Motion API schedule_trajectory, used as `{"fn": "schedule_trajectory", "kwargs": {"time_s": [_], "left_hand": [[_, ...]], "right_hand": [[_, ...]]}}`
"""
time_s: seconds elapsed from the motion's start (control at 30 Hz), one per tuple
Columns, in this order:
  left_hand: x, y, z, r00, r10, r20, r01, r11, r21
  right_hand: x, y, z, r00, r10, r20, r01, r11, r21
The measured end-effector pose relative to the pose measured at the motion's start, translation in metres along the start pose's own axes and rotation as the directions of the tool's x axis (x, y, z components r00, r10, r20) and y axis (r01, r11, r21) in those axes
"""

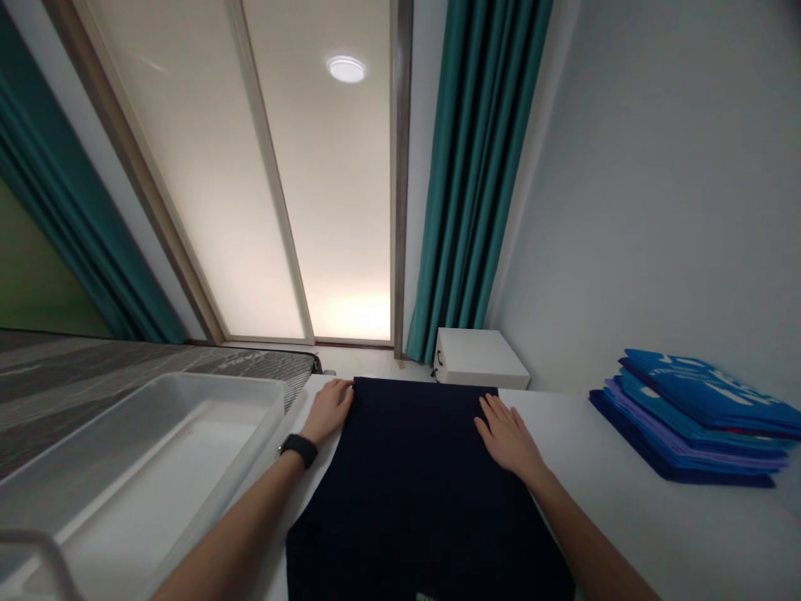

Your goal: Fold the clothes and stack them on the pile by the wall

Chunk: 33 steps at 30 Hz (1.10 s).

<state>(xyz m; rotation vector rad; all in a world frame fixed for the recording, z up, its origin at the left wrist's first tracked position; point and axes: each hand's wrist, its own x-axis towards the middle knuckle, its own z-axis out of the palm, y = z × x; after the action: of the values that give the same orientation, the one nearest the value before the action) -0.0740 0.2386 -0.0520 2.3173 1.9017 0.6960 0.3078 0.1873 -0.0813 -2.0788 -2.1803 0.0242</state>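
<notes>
A dark navy garment (413, 484) lies spread flat on the white table (657, 534) in front of me. My left hand (326, 411), with a black watch on the wrist, rests at the garment's far left corner, fingers curled over the edge. My right hand (506, 436) lies flat on the cloth near its far right corner, fingers stretched out and together. Neither hand lifts the fabric off the table.
A clear plastic bin (143, 467) stands to the left, beside a grey striped mattress (93, 367). A stack of folded blue and purple clothes (694, 417) sits at the table's right. A white box (479, 357) stands beyond the table, by teal curtains (476, 175).
</notes>
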Motion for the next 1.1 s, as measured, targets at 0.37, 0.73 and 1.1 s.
{"fn": "schedule_trajectory", "kwargs": {"time_s": [0.37, 0.73, 1.1], "left_hand": [[0.055, -0.013, 0.012, 0.980, -0.190, 0.061, 0.180, 0.973, 0.143], [0.062, -0.016, 0.010, 0.982, -0.148, 0.118, 0.155, 0.986, -0.054], [0.035, 0.005, -0.002, 0.997, -0.014, -0.075, -0.016, 0.925, -0.381]], "right_hand": [[0.001, 0.002, 0.006, 1.000, 0.000, -0.027, 0.000, 1.000, 0.000], [0.001, -0.001, 0.002, 1.000, 0.017, -0.013, -0.017, 0.999, -0.033], [0.000, 0.001, 0.003, 0.999, 0.007, -0.036, -0.007, 1.000, 0.002]]}}
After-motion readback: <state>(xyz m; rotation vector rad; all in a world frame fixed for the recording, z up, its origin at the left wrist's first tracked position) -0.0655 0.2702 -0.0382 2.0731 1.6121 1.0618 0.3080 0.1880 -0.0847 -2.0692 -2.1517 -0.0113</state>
